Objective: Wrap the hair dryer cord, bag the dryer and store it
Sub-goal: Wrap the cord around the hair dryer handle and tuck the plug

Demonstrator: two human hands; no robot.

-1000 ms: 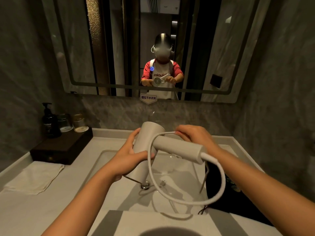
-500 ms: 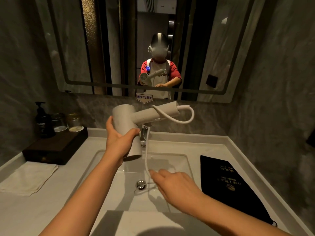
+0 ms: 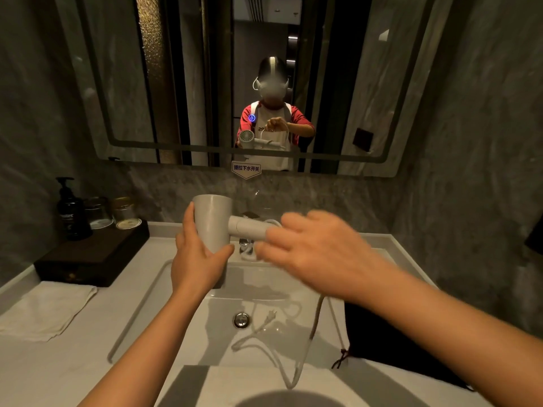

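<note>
My left hand [image 3: 197, 259] grips the barrel of the pale grey hair dryer [image 3: 213, 221], held upright over the sink with its handle pointing right. My right hand [image 3: 311, 248], blurred by motion, is at the end of the handle, and in the mirror its fingers are curled round the white cord [image 3: 316, 321]. The cord hangs from under that hand, loops down past the basin's front edge and ends in the plug [image 3: 269, 317] lying by the drain. A black drawstring bag [image 3: 382, 342] lies flat on the counter to the right.
A faucet [image 3: 245, 245] stands behind the white sink [image 3: 164, 289]. At the left, a dark tray [image 3: 94, 254] carries a pump bottle [image 3: 69, 210] and two glasses. A folded white towel [image 3: 44, 309] lies in front of it. A mirror [image 3: 176, 83] hangs on the wall.
My right hand rose from the basin up to the dryer's handle, bringing the cord with it. The dryer came lower and its handle now lies level.
</note>
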